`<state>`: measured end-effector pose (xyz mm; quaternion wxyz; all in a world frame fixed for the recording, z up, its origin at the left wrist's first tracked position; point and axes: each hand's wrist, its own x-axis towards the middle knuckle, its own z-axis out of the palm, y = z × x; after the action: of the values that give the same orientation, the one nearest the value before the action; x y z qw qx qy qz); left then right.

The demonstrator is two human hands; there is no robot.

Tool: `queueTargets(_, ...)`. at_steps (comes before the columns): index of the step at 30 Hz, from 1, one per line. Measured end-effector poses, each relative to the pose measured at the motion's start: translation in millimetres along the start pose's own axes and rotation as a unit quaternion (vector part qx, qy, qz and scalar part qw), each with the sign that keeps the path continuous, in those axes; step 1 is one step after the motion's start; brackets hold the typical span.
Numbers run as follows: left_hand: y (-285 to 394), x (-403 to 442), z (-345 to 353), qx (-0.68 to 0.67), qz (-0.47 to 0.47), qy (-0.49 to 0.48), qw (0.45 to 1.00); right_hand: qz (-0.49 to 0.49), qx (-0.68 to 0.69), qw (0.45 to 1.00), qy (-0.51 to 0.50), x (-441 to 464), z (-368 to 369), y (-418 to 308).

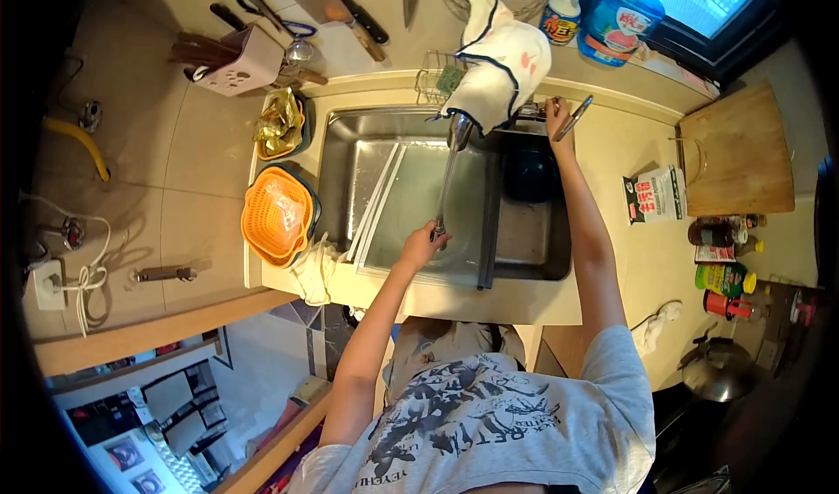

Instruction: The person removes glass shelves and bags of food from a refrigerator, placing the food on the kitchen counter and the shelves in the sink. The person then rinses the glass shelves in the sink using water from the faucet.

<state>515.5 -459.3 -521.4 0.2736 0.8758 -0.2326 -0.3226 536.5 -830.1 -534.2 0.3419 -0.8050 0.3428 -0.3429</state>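
A clear flat panel [419, 206] with white edging on one side and a dark strip [487, 232] on the other lies in the steel sink [341, 145]. My left hand [423, 246] is closed around the end of a pull-out faucet sprayer [440, 227], held low over the panel. Its thin hose [450, 175] runs back to the chrome spout [460, 131]. A white cloth with dark blue trim [507, 70] drapes over the faucet. At the sink's back right, my right hand [558, 120] grips around the metal faucet lever [574, 117]; its fingertips are partly hidden.
A dark round bowl [530, 175] sits in the sink's right part. Orange baskets [278, 214] stand left of it. Behind are knives [354, 9], a blue detergent bottle [619, 18] and a spray bottle [561, 13]. A white packet [655, 195] and cutting board [738, 153] lie right.
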Motion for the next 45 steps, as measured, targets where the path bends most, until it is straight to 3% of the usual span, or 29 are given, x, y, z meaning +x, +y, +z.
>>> queueTargets(14,10.3,4.1,12.7,-0.016,-0.008,0.023,1.000,-0.072,-0.137,0.988,-0.006,-3.2,-7.4,-17.3)
queueTargets(24,8.0,3.9,2.8,0.006,-0.033,0.011,0.999,-0.054,-0.107,0.992,-0.031,-0.5,-3.5,-7.9)
queueTargets(26,2.5,0.9,-3.8,0.052,-0.017,0.014,0.998,-0.026,-0.005,0.999,-0.017,-6.3,2.8,-0.6)
queueTargets(27,1.0,-2.7,-9.0,0.050,-0.022,0.016,0.998,-0.119,-0.044,0.989,0.074,-18.5,6.1,-6.3)
queueTargets(29,-1.6,-9.1,-22.0,0.079,-0.013,0.027,0.996,-0.048,-0.059,0.996,0.053,-58.8,8.0,-17.0)
queueTargets(30,-2.6,-11.4,-28.6,0.076,-0.019,0.032,0.996,-0.036,0.022,0.996,-0.077,-80.1,4.3,-24.4)
queueTargets(31,-3.7,-13.6,-34.8,0.068,-0.034,0.034,0.997,-0.034,0.052,0.989,-0.134,-112.0,10.3,-39.2)
queueTargets(32,-5.4,-15.9,-39.2,0.060,-0.051,0.035,0.996,0.031,0.102,0.939,-0.327,-138.4,23.5,-39.5)
queueTargets(33,-7.6,-17.0,-41.7,0.057,-0.059,0.036,0.996,0.102,0.259,0.870,-0.407,-171.2,33.7,-54.3)
queueTargets(35,-12.4,-20.3,-45.5,0.007,-0.015,0.070,0.997,0.143,0.329,0.808,-0.467,-200.2,14.4,-135.7)
queueTargets(36,-8.7,-25.2,-50.3,0.005,-0.021,0.073,0.997,0.143,0.329,0.805,-0.472,-209.5,24.0,-143.9)
queueTargets(38,-3.7,-33.4,-59.3,-0.057,0.033,0.069,0.995,0.096,0.367,0.741,-0.554,-216.2,45.9,-153.4)
queueTargets(40,-28.4,-38.0,-56.5,-0.097,0.046,0.079,0.991,0.107,0.338,0.739,-0.573,-215.9,58.5,-156.7)
queueTargets(43,-64.9,-56.8,-66.7,-0.169,0.073,0.234,0.955,0.060,0.289,0.826,-0.480,-222.9,80.5,-157.4)
queueTargets(45,-105.1,-72.8,-71.1,-0.173,-0.026,0.238,0.955,0.081,0.276,0.826,-0.484,-222.4,81.6,-167.7)
